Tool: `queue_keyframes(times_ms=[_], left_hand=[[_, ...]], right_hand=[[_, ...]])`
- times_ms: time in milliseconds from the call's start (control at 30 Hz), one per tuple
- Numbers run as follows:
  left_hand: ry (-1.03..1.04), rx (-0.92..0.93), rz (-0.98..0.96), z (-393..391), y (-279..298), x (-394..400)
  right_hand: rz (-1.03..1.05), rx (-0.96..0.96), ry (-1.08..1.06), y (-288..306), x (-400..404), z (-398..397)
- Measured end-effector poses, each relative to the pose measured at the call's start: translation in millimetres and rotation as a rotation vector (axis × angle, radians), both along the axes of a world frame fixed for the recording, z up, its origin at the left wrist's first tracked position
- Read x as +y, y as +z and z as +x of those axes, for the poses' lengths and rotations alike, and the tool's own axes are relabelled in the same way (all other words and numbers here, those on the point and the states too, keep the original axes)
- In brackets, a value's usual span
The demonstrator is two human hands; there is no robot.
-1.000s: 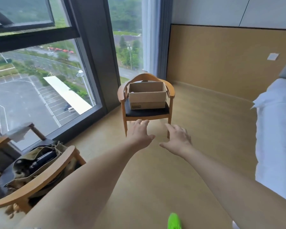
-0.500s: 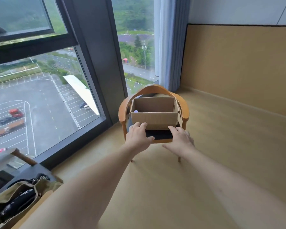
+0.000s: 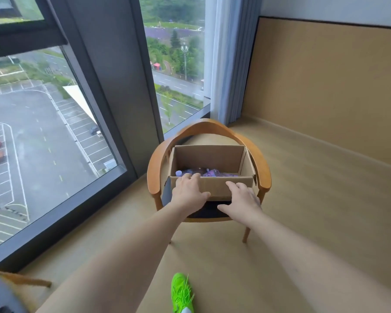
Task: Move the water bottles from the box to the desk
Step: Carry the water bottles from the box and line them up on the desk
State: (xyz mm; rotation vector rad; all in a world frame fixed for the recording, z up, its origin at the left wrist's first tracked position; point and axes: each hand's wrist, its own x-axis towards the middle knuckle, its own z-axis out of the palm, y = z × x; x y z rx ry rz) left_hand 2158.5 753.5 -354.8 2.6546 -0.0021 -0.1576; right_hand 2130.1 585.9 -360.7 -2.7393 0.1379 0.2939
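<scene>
Cardboard fills the middle of the frame: the open box [image 3: 212, 172] sits on the dark seat of a wooden armchair [image 3: 265, 177], just right of centre. Inside it, low against the near wall, you can see the water bottles [image 3: 203, 172] lying with purple labels and a pale cap at the left end; how many there are cannot be told. Your left hand [image 3: 189, 192] reaches in from the lower left with its fingers straight and spread, their tips at the box's near rim. Your right hand [image 3: 243, 199] lies flat and spread just below the near wall, fingers relaxed, gripping nothing. Whether either hand actually touches the cardboard is unclear. A bright green shoe [image 3: 182, 292] stands on the tan floor [image 3: 314, 222] at the bottom centre. The window [image 3: 43, 143] takes up the left side.
</scene>
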Motion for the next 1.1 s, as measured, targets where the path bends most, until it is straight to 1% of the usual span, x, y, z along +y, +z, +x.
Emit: queue_keyframes(times_ms=[100,167,233,333,533,667,800,1100], left_hand=[[-0.009,0.058,-0.035,59,-13,17],[-0.02,0.084,-0.018,94,-17,30],[-0.032,0.085,-0.005,134,-17,43],[-0.041,0.086,-0.04,181,-26,51],[-0.063,0.162,-0.051,229,-62,46],[-0.066,0.251,-0.01,258,-87,41],[-0.072,0.324,0.004,295,-112,18],[-0.097,0.589,0.078,342,-176,-29]], right_hand=[[-0.027,0.035,-0.042,-9,9,53],[-0.037,0.059,-0.058,-11,19,86],[-0.034,0.055,-0.057,-10,31,121],[-0.029,0.061,-0.047,-15,44,163],[-0.042,0.15,-0.077,-42,39,227],[-0.048,0.262,-0.097,-71,23,259],[-0.046,0.35,-0.097,-104,-1,300],[0.012,0.602,-0.069,-184,-39,361]])
